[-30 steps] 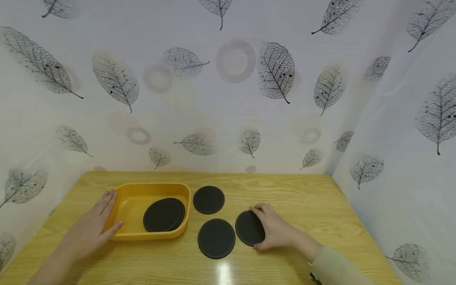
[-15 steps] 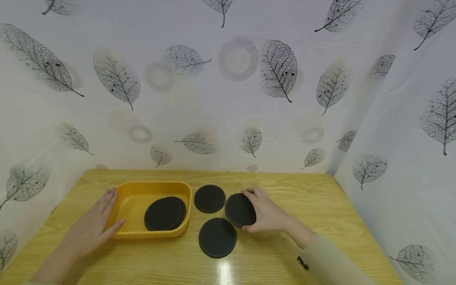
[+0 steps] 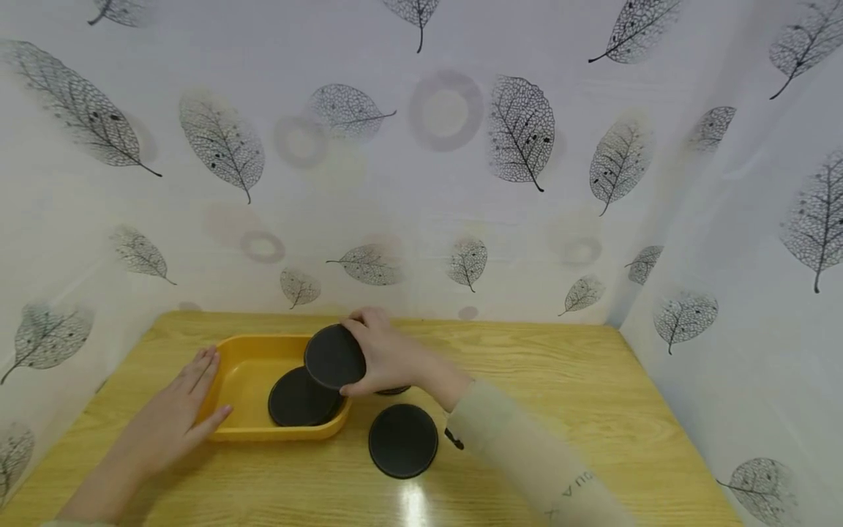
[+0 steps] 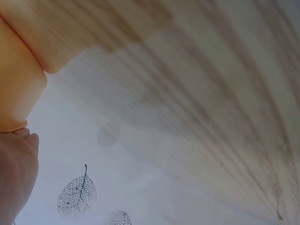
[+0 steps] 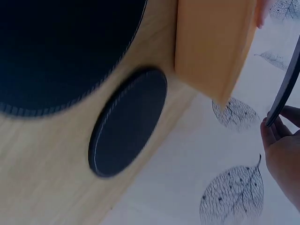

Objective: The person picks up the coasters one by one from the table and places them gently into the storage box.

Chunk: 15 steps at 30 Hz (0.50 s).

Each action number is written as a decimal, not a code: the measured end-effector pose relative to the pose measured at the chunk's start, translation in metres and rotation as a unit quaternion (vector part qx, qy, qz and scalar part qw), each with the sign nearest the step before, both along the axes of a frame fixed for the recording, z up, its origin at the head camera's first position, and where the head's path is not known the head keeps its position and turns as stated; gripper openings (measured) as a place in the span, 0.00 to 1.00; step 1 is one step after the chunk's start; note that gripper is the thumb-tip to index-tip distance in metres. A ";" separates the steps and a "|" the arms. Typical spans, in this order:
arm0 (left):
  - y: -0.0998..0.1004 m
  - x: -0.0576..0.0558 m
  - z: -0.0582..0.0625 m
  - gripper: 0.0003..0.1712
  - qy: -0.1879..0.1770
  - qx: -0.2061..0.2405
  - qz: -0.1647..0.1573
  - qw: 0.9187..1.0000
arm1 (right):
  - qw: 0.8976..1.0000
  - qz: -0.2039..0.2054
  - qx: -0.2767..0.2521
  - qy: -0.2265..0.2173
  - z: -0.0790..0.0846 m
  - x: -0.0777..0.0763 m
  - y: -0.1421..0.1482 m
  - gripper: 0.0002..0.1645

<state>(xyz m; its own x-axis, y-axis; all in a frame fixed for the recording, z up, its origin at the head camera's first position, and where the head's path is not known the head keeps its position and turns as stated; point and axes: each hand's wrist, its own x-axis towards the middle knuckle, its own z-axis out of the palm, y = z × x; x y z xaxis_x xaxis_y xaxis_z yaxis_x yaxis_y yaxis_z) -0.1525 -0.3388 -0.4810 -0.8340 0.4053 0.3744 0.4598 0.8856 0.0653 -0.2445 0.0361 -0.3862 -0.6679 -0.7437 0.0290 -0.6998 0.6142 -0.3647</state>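
Note:
My right hand point(image 3: 391, 356) pinches a round black coaster point(image 3: 334, 356) by its edge, thumb near and fingers far, over the right part of the yellow bin point(image 3: 238, 391). In the right wrist view this coaster point(image 5: 287, 86) is seen edge-on. Beneath it in the bin lie black coasters point(image 3: 296, 402), partly covered by the held one. My left hand point(image 3: 165, 410) rests with its fingers extended along the bin's left rim. On the table right of the bin are a coaster point(image 3: 403, 441) in front and a stitched-edge coaster point(image 5: 129, 123) farther back, mostly hidden by my right hand in the head view.
The light wooden table point(image 3: 546, 410) ends at a pale curtain point(image 3: 421, 197) printed with leaves, which also hangs along both sides. Light glares off the table near its front. My right sleeve point(image 3: 527, 454) crosses above the table.
My right hand has picked up the rightmost coaster and carried it left and back, past the other coasters, to above the bin. The left hand has stayed at the bin.

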 end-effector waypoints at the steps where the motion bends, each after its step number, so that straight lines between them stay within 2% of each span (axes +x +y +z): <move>1: 0.001 0.000 0.001 0.48 -0.002 -0.001 0.000 1.000 | 1.000 0.002 0.003 0.002 -0.002 -0.001 -0.009 0.66; 8: 0.002 0.000 0.003 0.48 -0.012 0.004 0.003 1.000 | 1.000 0.005 0.027 -0.001 -0.029 -0.002 -0.055 0.67; 15: 0.002 0.001 0.003 0.49 -0.017 0.008 0.002 1.000 | 0.997 0.009 0.074 0.025 -0.048 0.004 -0.072 0.65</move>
